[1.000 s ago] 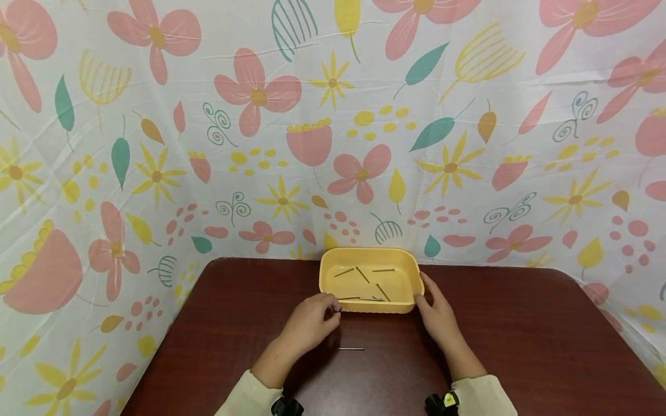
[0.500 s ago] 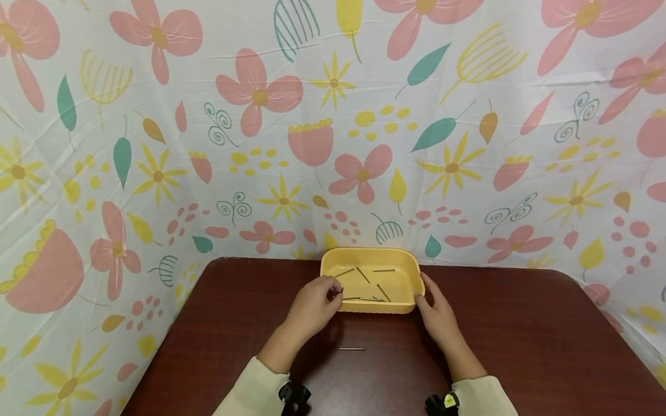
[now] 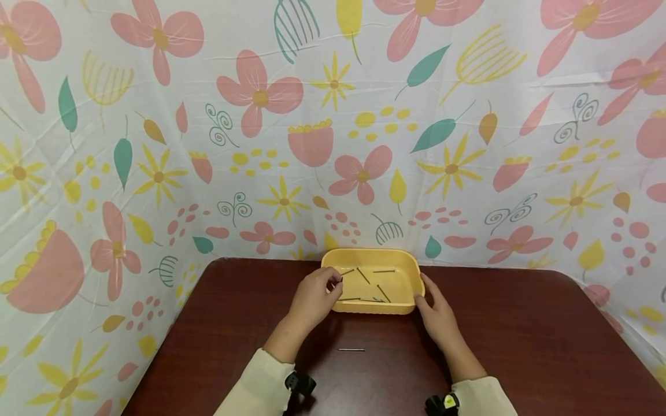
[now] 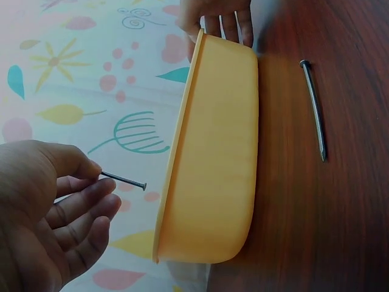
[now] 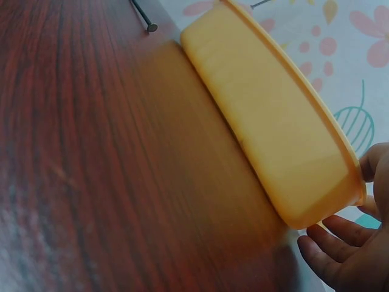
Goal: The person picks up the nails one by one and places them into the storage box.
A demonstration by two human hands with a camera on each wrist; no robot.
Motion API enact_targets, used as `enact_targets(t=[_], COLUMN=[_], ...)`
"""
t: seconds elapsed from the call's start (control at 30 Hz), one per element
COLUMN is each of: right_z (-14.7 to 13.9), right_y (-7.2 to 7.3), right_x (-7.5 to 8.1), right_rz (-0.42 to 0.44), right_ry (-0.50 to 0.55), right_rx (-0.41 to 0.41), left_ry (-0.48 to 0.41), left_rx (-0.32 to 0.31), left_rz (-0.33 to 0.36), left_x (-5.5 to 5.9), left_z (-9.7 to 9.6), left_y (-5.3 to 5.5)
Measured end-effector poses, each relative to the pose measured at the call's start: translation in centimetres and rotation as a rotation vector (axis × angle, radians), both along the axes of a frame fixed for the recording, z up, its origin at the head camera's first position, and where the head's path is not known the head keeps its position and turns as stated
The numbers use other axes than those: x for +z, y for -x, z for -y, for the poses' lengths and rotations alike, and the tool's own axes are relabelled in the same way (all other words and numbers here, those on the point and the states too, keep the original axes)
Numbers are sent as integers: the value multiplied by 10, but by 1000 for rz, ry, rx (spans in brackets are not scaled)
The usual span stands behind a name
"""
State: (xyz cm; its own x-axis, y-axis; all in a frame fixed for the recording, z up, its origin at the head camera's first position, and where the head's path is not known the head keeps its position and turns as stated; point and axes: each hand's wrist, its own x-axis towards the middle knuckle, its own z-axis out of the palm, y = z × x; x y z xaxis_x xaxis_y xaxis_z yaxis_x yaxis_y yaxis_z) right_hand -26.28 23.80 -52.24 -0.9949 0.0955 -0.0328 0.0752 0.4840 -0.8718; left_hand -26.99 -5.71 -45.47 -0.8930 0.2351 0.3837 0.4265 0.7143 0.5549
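Note:
At the left end of the yellow plastic tray (image 3: pixel 373 308), my left hand (image 3: pixel 314 296) pinches a nail (image 4: pixel 124 180) between thumb and index finger, over the rim. In the left wrist view its head points toward the tray and the other fingers are loosely bent. My right hand (image 3: pixel 439 312) holds the tray's right end, thumb at the rim and fingers against the side. Several thin dark nails (image 3: pixel 383 293) lie scattered on the tray's floor. Another nail (image 4: pixel 314 112) lies on the table in front of the tray, also seen in the head view.
The dark red-brown wooden table (image 3: pixel 520 335) has rounded far corners. A white cloth (image 3: pixel 468 173) printed with flowers and leaves hangs behind it and along the left side. The tray stands near the table's back edge.
My left hand has risen from the tray's front left corner and moved further back over its left end, with the nail between its fingers. My right hand and the tray have hardly moved.

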Motion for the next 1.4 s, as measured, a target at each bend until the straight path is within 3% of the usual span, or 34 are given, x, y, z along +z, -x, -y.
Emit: enact_targets(t=[0.57,0.97,1.4], right_z=[2,1,0], right_y=[-3,-2,0], right_x=[1,1,1], right_rz=[2,8,-3], right_ry=[3,4,5], right_rx=[-7,-6,-8], left_ry=[-50,-60,-74], left_rx=[16,50,31], left_rz=[-52,55,46], left_x=[-1,-1,1], left_z=[0,0,1], left_y=[8,11,9])
